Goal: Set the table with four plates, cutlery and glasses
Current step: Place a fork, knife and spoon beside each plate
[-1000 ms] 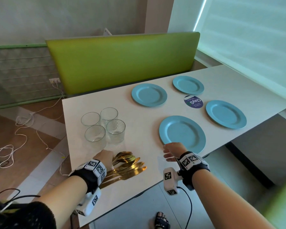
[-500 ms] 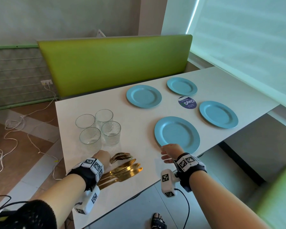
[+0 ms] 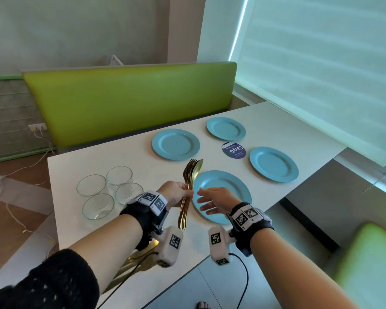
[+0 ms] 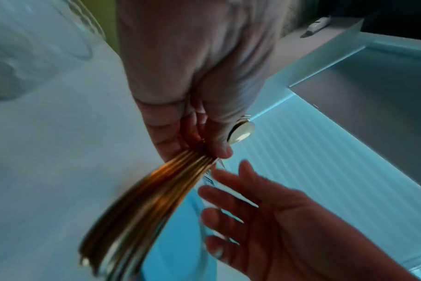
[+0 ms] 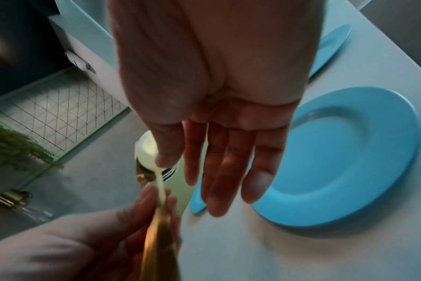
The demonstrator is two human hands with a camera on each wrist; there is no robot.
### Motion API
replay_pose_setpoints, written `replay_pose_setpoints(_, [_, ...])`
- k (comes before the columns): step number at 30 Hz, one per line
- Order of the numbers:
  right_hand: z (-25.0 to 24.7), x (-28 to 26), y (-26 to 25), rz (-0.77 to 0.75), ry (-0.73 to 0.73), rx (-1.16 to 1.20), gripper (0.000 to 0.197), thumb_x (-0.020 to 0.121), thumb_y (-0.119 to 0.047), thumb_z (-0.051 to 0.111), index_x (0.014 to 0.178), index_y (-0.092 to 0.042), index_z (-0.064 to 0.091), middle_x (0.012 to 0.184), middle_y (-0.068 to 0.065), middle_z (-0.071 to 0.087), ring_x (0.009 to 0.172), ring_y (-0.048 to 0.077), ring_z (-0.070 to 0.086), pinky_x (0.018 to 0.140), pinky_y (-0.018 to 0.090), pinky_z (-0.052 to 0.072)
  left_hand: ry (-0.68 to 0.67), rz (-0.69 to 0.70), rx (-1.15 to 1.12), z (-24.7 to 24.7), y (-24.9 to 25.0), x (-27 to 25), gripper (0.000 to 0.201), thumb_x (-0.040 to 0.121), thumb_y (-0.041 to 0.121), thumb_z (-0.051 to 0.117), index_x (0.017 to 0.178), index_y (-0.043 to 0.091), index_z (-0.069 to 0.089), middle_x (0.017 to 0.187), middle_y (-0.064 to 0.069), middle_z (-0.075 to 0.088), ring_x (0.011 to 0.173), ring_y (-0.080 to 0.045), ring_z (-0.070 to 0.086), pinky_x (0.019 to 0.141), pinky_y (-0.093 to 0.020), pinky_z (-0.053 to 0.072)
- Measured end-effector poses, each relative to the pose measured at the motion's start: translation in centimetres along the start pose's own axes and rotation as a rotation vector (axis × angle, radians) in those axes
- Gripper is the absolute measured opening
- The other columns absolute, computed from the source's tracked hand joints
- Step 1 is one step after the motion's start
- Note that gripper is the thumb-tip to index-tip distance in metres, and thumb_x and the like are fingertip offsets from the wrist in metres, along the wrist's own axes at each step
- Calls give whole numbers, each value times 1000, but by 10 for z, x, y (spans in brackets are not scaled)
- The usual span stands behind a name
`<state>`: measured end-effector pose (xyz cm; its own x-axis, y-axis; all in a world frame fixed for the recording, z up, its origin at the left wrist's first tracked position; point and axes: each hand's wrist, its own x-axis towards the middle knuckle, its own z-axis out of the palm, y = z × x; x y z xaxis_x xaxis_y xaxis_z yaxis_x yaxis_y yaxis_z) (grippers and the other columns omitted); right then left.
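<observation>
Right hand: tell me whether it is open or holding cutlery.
Open. The right hand has straight, spread fingers beside the gold cutlery bundle, which the left hand grips.

Daylight's coming in through the blind [image 3: 321, 63] at the upper right of my head view, soft and cool, hardly any shadows. Edges bend from the wide lens. Both wrist views are dimmer, and the cutlery [image 4: 142, 205] is smeared with motion blur.

The white table [image 3: 125, 166] carries four blue plates [image 3: 273, 164] toward its far right part, a round dark sticker [image 3: 233, 150] between them, four clear glasses [image 3: 110, 192] clustered near its left edge, and gold cutlery [image 3: 140, 256] by the near edge.
</observation>
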<state>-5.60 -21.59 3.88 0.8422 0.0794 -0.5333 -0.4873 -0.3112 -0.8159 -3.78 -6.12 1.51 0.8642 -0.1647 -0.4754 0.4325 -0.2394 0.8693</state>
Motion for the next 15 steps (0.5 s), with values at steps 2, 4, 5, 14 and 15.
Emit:
replay_pose_setpoints(2, [-12, 8, -4, -42, -8, 24, 24, 95, -25, 53, 105, -5, 64, 81, 3, 63, 60, 14, 59, 58, 22, 48, -60, 5, -67, 16, 11, 11, 9, 88, 8, 62, 79, 10, 62, 75, -5, 62, 66, -14, 59, 72, -27, 53])
replay_pose_setpoints(4, [-27, 18, -6, -64, -10, 38, 19, 96, -24, 53, 95, -10, 65, 77, 1, 63, 59, 12, 60, 56, 19, 48, -99, 31, -61, 30, 21, 22, 10, 89, 5, 60, 82, 12, 62, 76, -4, 62, 66, -13, 59, 67, -23, 53])
replay_pose_setpoints(5, [-36, 24, -7, -66, -11, 45, 17, 95, -23, 54, 89, -12, 65, 75, 1, 63, 59, 11, 60, 54, 18, 48, -107, 43, -50, 35, 24, 29, 12, 89, 4, 59, 81, 13, 61, 75, -4, 61, 63, -10, 60, 63, -21, 53])
replay_pose_setpoints(14, [-117, 87, -11, -27, 44, 112, 10, 92, -14, 59, 82, -12, 63, 71, 4, 64, 53, 10, 61, 54, 20, 51, -66, 14, -26, 84, 62, 101, 13, 85, 3, 65, 76, 13, 62, 70, -3, 62, 54, -7, 62, 66, -24, 56])
replay_pose_setpoints(15, [-127, 94, -11, -12, 60, 119, 10, 92, -12, 59, 81, -11, 61, 71, 4, 64, 51, 10, 61, 53, 21, 51, -45, -1, -27, 88, 65, 109, 13, 84, 4, 66, 75, 13, 62, 70, -4, 62, 59, -11, 61, 73, -29, 57])
